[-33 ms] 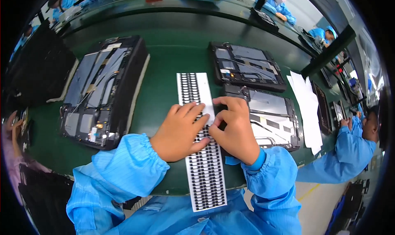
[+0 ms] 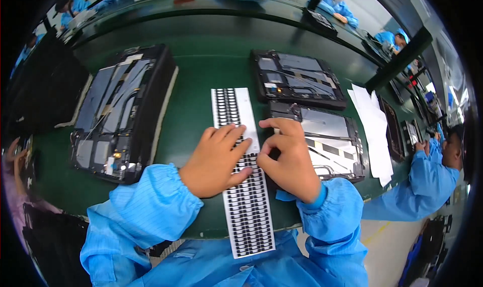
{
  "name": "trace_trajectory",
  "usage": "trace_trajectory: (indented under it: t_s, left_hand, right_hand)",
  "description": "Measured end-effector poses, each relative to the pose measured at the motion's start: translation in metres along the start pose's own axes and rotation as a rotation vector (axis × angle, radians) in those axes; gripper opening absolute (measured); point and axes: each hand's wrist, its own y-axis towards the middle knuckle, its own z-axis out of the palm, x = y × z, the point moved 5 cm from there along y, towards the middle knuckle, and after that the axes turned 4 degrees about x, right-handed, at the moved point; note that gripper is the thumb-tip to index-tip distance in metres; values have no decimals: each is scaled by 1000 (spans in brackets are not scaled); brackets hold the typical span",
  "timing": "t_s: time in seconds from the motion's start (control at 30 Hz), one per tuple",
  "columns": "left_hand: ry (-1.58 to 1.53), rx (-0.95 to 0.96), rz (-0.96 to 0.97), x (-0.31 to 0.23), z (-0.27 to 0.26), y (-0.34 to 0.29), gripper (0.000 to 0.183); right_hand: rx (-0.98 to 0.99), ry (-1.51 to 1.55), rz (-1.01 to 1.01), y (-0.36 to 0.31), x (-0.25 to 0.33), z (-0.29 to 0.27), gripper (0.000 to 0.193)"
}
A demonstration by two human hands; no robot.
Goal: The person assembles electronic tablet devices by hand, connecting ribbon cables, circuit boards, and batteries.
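A long white sheet with rows of small black stickers (image 2: 249,221) lies lengthwise in front of me, its near end reaching past the table edge over my lap. My left hand (image 2: 214,158) rests flat across its middle with the fingers spread, so it is open. Along the sheet's right edge, my right hand (image 2: 289,158) is closed in a pinch of thumb and forefinger, another finger stretched out above. Whatever is between those fingertips is too small to make out. Beside the right hand is a flat black device with silver panels (image 2: 332,146), partly covered by that hand.
A second opened device (image 2: 297,78) lies behind it. To the left, another device rests on a thick black foam block (image 2: 156,96). White papers (image 2: 370,131) and a dark tray (image 2: 391,128) lie right. A co-worker's blue sleeve (image 2: 427,186) reaches in at the right.
The whole view has shifted slightly. My right hand sits a little further right relative to the sheet; my left hand stays flat on it.
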Motion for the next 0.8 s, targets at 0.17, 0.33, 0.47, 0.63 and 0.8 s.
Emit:
trace_trajectory:
  t_s: [0.17,0.33,0.47,0.63,0.8]
  left_hand:
    - [-26,-69,14,-8,-9,1,45]
    - [-174,-32,274,-62,-4,23,41]
    - [-161,-39,427,-72,14,31,39]
    - [-196,17,446,-68,22,28,39]
    - [-207,19,414,-66,22,28,36]
  right_hand:
    - [-124,297,343,-59,-22,-85,3]
    - [-170,369,569,-103,-52,-108,6]
    - [-136,410,559,-95,-52,-98,4]
    - [-17,205,418,-82,-50,-80,5]
    - [-4,204,446,-79,-51,-80,6]
